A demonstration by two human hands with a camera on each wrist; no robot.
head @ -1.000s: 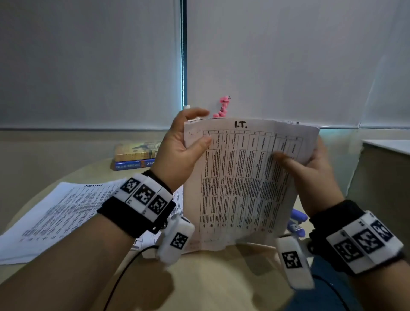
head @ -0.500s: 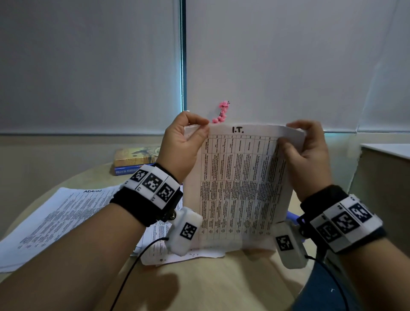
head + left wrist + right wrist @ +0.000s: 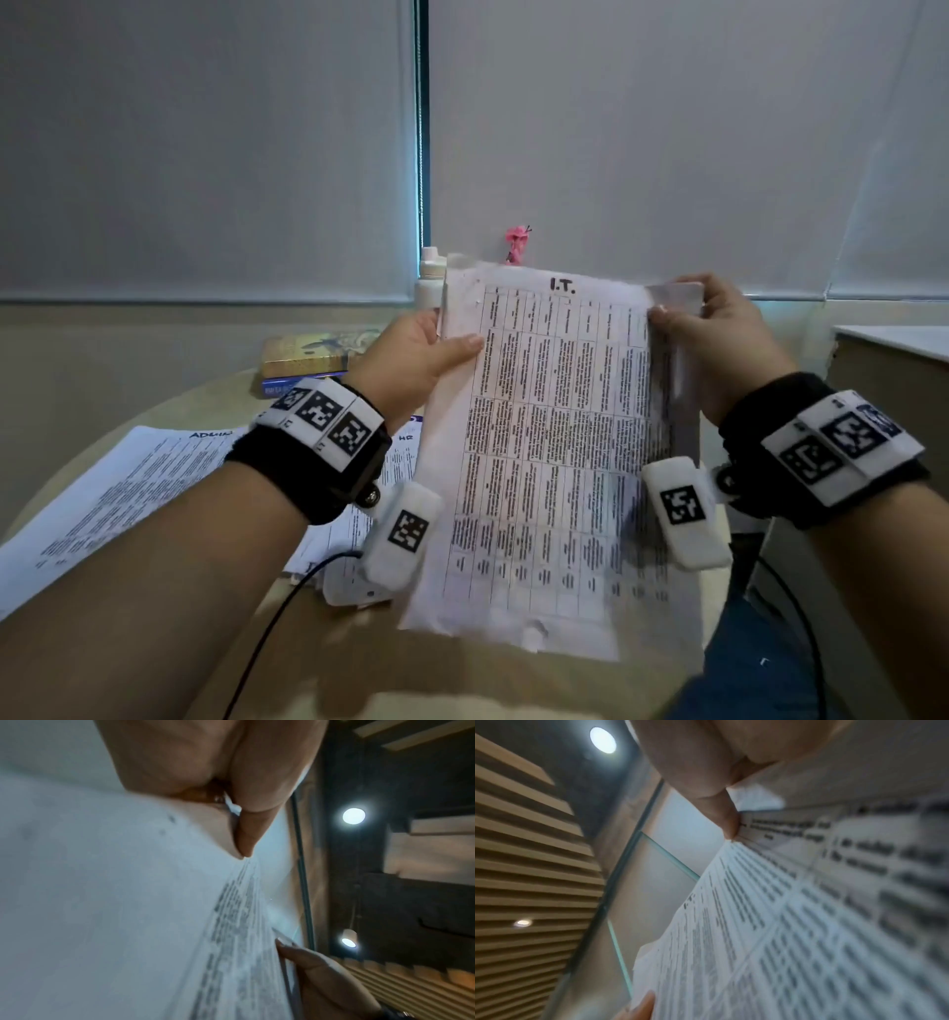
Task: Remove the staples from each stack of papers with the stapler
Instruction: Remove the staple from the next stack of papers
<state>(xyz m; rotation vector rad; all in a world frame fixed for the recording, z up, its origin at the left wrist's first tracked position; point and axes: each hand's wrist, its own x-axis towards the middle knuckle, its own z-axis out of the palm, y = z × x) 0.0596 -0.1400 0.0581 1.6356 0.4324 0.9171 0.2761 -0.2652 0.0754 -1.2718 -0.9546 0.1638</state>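
A stack of printed papers headed "I.T." [image 3: 554, 452] stands upright in front of me, its lower edge near the round table [image 3: 462, 683]. My left hand [image 3: 426, 349] pinches the stack's upper left edge, thumb lying across the front sheet. My right hand [image 3: 719, 334] pinches the upper right corner and has the front sheets peeled away from the back ones. In the left wrist view the thumb [image 3: 246, 833] presses on the paper [image 3: 128, 902]. The right wrist view shows a thumb [image 3: 721, 809] on the separated sheets [image 3: 782, 923]. No stapler shows in any view.
Two more printed paper stacks lie flat on the table at left [image 3: 128, 493] and under my left wrist [image 3: 349, 539]. Two books [image 3: 313, 360] are piled at the table's far side. A white bottle [image 3: 429, 282] and pink flowers [image 3: 516, 244] stand behind the papers.
My left hand slid down from the top left corner to the left edge. My right hand moved up to the top right corner and peeled the front sheets apart. The stack rose slightly.
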